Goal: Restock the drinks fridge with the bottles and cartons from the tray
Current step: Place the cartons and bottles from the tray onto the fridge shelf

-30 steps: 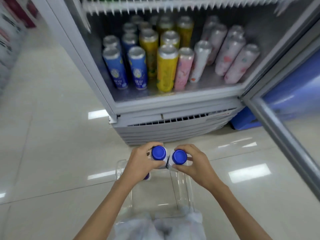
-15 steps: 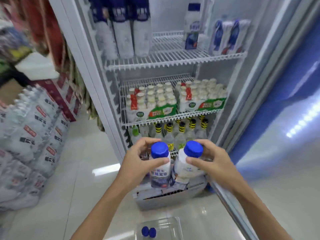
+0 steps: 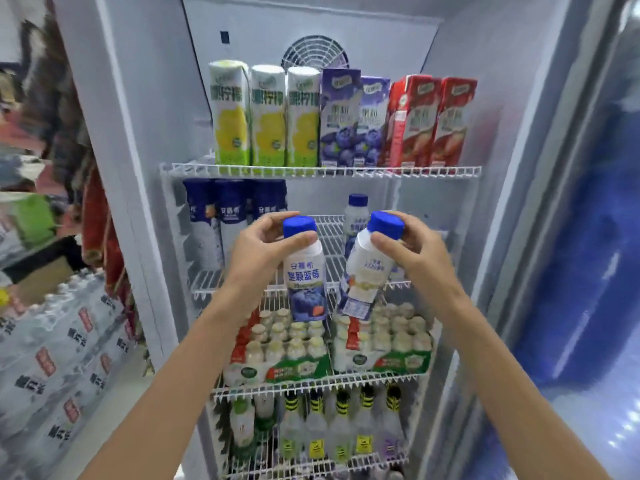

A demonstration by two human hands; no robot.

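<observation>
Gripping an upright bottle [image 3: 305, 271] in your left hand [image 3: 258, 252] and a tilted bottle [image 3: 369, 268] in your right hand [image 3: 420, 258] before the wire shelf [image 3: 330, 237], you're mid-shelving and must stand both beside its lone bottle [image 3: 356, 216].

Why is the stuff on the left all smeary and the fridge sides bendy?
Head view: the plastic-wrapped water bottle packs at left are motion-blurred; the wide-angle lens bows the white fridge frame; the glass door at right shows blue glare.
</observation>
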